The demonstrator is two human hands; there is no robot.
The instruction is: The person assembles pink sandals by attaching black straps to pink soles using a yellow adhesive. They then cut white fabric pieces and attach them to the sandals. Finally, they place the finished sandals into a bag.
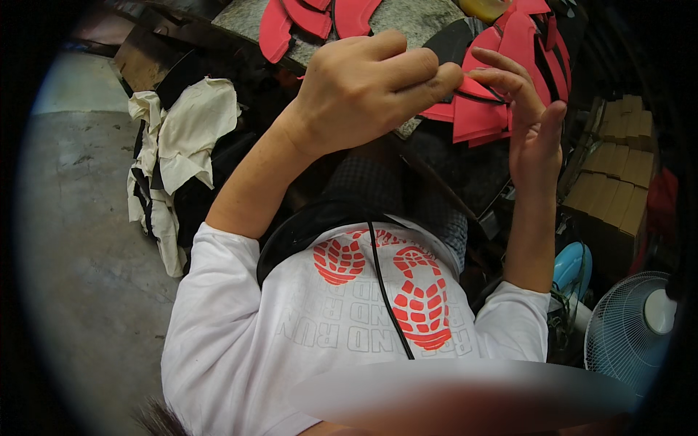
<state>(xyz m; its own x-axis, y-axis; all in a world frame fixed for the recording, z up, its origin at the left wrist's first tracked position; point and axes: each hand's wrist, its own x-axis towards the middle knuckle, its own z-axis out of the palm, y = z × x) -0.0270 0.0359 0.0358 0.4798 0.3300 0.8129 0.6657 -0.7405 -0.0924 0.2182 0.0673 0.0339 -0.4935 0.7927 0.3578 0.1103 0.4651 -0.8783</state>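
My left hand is closed, its thumb and fingers pressed together at their tips. Whatever it may grip is too small or hidden to name. Facing it, my right hand has its fingers bent toward the left fingertips and its thumb standing apart, with nothing visible in its grasp. Just behind both hands lies a fanned stack of flat, curved red pieces with black edges. More such red pieces rest on a grey, worn tabletop beyond my left wrist.
Cream cloth pieces hang over something dark at the left. On the right are stacked tan cardboard boxes, a round blue object and a white-hubbed fan. A yellow object sits at the table's far side. A black cord runs down my shirt.
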